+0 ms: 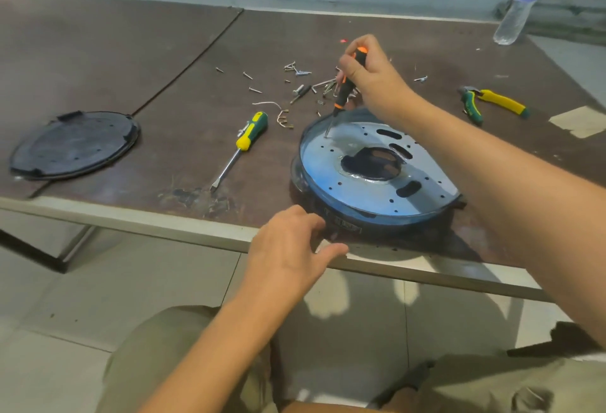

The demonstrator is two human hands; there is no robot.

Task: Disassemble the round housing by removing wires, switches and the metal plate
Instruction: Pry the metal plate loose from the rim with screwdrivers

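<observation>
Round housing (344, 216) is set at desk (131, 61) near edge, metal plate (328, 170) up. Orange screwdriver (342, 91) is gripped by right hand (370, 75), shaft near upright, tip placed at plate's far-left part. Left hand (292, 248) is held open at housing's near wall, likely for bracing

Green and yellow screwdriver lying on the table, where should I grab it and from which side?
Take the green and yellow screwdriver by its thick handle, coming down from above. It lies flat, handle at the far end, thin shaft pointing toward the table's near edge, and bare tabletop on both sides leaves room for fingers.
</observation>
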